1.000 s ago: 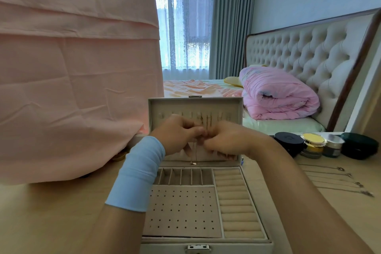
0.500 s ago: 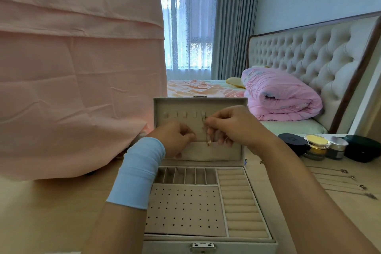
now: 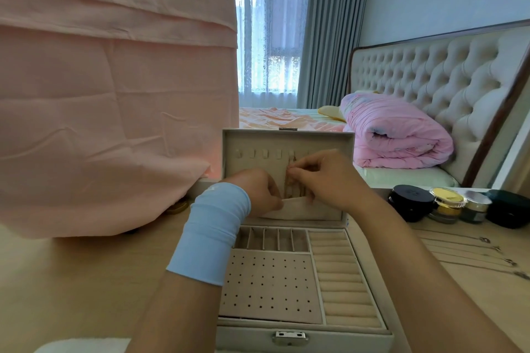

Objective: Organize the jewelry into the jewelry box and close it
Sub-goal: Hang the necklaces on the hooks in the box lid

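Working inside the upright lid [image 3: 286,135] of the open jewelry box [image 3: 246,337], at the centre of the frame. Pinching the top of a thin gold necklace [image 3: 287,183] between thumb and forefinger of the right hand [image 3: 324,178], just under the row of hooks [image 3: 265,154] near the lid's upper edge. Hanging straight down the lining, long axis running top to bottom, lower end dipping toward the pocket [image 3: 309,210] along the lid's foot; not showing where that end stops. Pinching the pocket's top edge with the curled left hand [image 3: 258,189], a blue wrist sleeve [image 3: 212,238] just below it. Lying crosswise in the lower centre, latch [image 3: 290,337] pointing at the frame's bottom edge. Stretching across the table [image 3: 86,281] at the right, more chains [image 3: 459,251], running left to right near small jars [image 3: 447,205].
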`<state>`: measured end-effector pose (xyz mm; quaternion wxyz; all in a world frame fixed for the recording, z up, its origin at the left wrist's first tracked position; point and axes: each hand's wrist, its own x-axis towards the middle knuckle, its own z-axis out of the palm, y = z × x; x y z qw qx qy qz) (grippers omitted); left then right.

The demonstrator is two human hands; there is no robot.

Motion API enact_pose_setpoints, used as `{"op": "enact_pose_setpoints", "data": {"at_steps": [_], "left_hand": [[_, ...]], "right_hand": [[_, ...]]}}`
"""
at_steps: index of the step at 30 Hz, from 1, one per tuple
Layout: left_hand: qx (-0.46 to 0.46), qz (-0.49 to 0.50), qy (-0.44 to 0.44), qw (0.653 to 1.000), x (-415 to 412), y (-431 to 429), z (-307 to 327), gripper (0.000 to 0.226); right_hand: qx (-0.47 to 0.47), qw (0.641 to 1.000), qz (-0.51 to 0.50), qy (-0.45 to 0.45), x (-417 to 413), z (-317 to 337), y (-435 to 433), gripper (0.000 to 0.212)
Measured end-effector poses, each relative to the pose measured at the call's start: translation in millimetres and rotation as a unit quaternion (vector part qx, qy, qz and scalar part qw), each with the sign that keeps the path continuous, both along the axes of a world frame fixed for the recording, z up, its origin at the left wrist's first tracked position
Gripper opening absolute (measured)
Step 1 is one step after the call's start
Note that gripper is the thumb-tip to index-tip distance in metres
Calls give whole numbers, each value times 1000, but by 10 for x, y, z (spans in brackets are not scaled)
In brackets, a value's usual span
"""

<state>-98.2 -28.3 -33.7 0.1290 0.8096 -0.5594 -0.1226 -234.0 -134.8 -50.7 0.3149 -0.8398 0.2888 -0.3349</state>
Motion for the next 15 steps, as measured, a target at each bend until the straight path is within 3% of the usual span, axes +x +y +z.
{"op": "enact_pose_setpoints", "data": {"at_steps": [3,7,10,15], "left_hand": [[-4,0,2,1000,20,-8,-10,26],[-9,-4,0,1000,17,-32,-31,28],[-21,-13,-5,1000,12,-21,-48,30],[-99,-35,0,995,-79,-28,-12,20]], "right_hand": [[-70,990,-6,126,15,-26,-43,13],[-79,975,-6,209,12,-40,-23,18],[-84,974,11,212,12,-53,31,21],[-78,988,11,133,-225,107,50,13]]}}
